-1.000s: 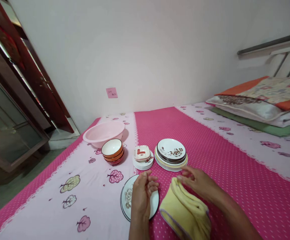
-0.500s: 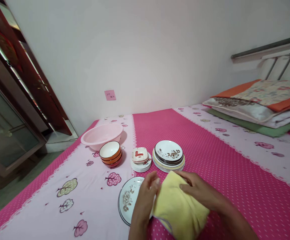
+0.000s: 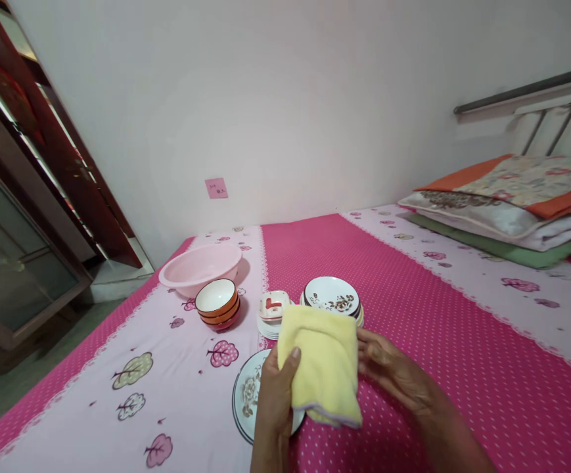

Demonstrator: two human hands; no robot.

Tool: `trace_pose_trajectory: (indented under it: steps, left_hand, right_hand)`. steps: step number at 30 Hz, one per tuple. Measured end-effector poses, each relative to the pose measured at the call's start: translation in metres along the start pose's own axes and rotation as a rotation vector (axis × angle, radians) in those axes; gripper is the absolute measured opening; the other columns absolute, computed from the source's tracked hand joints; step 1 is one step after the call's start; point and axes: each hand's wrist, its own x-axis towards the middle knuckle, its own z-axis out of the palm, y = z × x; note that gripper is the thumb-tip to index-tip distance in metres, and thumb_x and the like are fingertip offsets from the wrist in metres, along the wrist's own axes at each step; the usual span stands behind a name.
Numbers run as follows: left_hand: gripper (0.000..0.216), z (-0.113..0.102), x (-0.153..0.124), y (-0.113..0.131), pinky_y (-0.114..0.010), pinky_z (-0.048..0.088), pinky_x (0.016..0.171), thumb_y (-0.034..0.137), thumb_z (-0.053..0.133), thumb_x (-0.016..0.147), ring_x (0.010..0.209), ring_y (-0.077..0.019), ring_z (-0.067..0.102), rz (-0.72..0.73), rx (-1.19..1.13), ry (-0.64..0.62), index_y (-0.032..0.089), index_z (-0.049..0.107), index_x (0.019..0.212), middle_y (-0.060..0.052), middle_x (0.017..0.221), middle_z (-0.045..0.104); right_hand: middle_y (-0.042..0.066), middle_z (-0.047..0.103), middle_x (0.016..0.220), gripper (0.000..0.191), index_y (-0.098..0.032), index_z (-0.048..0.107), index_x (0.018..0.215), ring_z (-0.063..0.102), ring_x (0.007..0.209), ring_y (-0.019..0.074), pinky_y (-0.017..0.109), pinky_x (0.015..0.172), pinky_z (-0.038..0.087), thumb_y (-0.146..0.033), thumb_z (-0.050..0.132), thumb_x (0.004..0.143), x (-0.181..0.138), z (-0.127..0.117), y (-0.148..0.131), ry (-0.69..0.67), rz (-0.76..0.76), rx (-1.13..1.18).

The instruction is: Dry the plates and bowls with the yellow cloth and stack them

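A folded yellow cloth (image 3: pixel 320 361) with a pale purple edge is gripped by my left hand (image 3: pixel 278 387), thumb on its front. At the cloth's right edge, my right hand (image 3: pixel 396 374) has its fingers loosely apart; their tips touch or pass just behind the cloth. Below my left forearm lie flower-patterned plates (image 3: pixel 248 394), partly covered by that hand. Behind the cloth stand a stack of dark-rimmed plates (image 3: pixel 332 293) and small square dishes (image 3: pixel 271 305) on white saucers (image 3: pixel 268 330). Whether anything is behind the cloth in my left hand is hidden.
Stacked orange bowls (image 3: pixel 217 303) stand at the left in front of a pink basin (image 3: pixel 201 268). The surface is a pink patterned bedsheet (image 3: pixel 413 315). Folded bedding (image 3: pixel 512 203) lies at the right, and a white wall (image 3: pixel 315 118) rises behind.
The cloth has been raised and moved left, and now hangs flatter and more upright. My left thumb has come over its front. My right hand has come off the front to its right edge.
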Motion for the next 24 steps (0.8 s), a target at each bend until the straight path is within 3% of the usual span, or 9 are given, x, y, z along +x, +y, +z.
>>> trace_pose_trajectory:
  steps: [4,7,11,16,20,24]
  left_hand:
    - [0.06,-0.001,-0.006,0.004,-0.041,0.057,0.1,0.035,0.089,0.076,0.114,-0.0321,0.073,-0.028,-0.052,-0.156,0.017,0.068,0.128,-0.014,0.119,0.079]
    - [0.055,-0.001,-0.009,0.006,-0.044,0.055,0.104,0.038,0.088,0.077,0.118,-0.0355,0.072,-0.098,-0.025,-0.245,0.013,0.072,0.123,-0.018,0.118,0.079]
    - [0.051,0.003,-0.004,0.002,-0.048,0.056,0.104,0.04,0.087,0.077,0.116,-0.0379,0.072,-0.136,-0.067,-0.131,0.01,0.075,0.116,-0.019,0.114,0.08]
    - [0.054,0.003,0.004,-0.001,-0.047,0.054,0.107,0.033,0.09,0.07,0.117,-0.0351,0.072,0.004,-0.219,0.071,0.014,0.073,0.118,-0.014,0.112,0.081]
    - [0.048,0.0,0.005,-0.001,-0.046,0.052,0.11,0.026,0.087,0.068,0.118,-0.0332,0.071,0.072,-0.272,0.076,0.017,0.075,0.113,-0.01,0.111,0.081]
    - [0.033,0.0,0.003,-0.004,-0.048,0.052,0.11,0.025,0.084,0.061,0.116,-0.0358,0.071,-0.037,-0.381,0.032,0.018,0.078,0.093,-0.009,0.103,0.083]
  right_hand:
    - [0.017,0.077,0.121,0.059,-0.02,0.072,0.12,0.072,0.114,0.037,0.051,0.098,0.057,-0.062,0.08,0.079,0.01,0.015,0.013,0.162,0.026,-0.034]
    - [0.018,0.079,0.113,0.059,-0.017,0.072,0.115,0.076,0.101,0.0379,0.051,0.086,0.061,-0.061,0.081,0.077,0.014,0.018,0.017,0.202,0.037,-0.104]
    - [0.015,0.078,0.117,0.065,-0.019,0.069,0.121,0.075,0.103,0.035,0.045,0.084,0.061,-0.057,0.088,0.072,0.018,0.013,0.017,0.288,-0.031,-0.229]
    - [0.014,0.078,0.112,0.058,-0.018,0.071,0.11,0.074,0.099,0.0327,0.043,0.083,0.061,-0.058,0.088,0.071,0.019,0.017,0.016,0.362,-0.095,-0.377]
    - [0.014,0.075,0.116,0.06,-0.019,0.069,0.114,0.071,0.105,0.0334,0.043,0.087,0.06,-0.057,0.089,0.072,0.018,0.026,0.011,0.366,-0.111,-0.426]
    - [0.016,0.075,0.122,0.064,-0.019,0.07,0.121,0.07,0.111,0.0344,0.045,0.091,0.058,-0.067,0.077,0.08,0.012,0.032,-0.001,0.249,-0.086,-0.372]
